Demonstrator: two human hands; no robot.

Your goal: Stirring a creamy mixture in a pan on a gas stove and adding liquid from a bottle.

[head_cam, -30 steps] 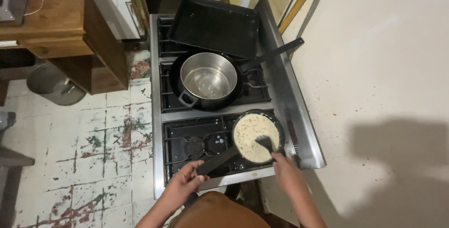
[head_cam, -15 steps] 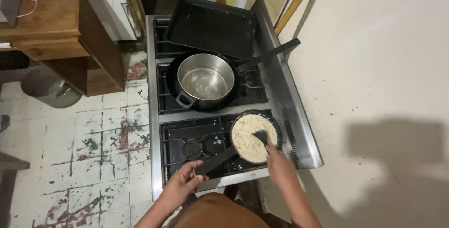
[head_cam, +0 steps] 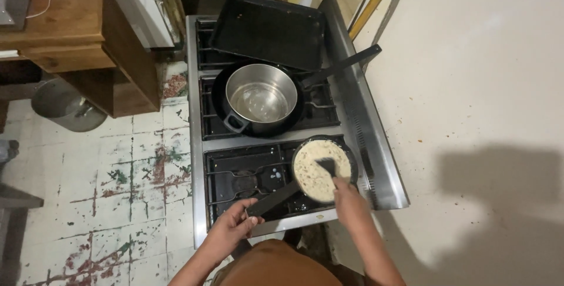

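Observation:
A small black frying pan [head_cam: 352, 162] sits on the front right burner of a gas stove [head_cam: 200, 145]. A pale round flatbread or pancake [head_cam: 311, 165] fills it. My left hand [head_cam: 235, 227] grips the pan's long black handle [head_cam: 273, 199] at the stove's front edge. My right hand [head_cam: 349, 198] holds a black spatula [head_cam: 327, 167] whose blade rests on the food near the pan's right side.
Behind the small pan, a steel pot [head_cam: 261, 95] sits inside a larger black frying pan [head_cam: 346, 63]. A black baking tray [head_cam: 270, 27] lies at the stove's back. A wooden cabinet [head_cam: 76, 39] and a metal bucket [head_cam: 64, 107] stand left, over worn tiles. A beige wall [head_cam: 482, 86] runs along the right.
The spatula blade has shifted slightly on the food, toward the pan's upper right. My left hand keeps its hold on the handle. The view has drifted a little.

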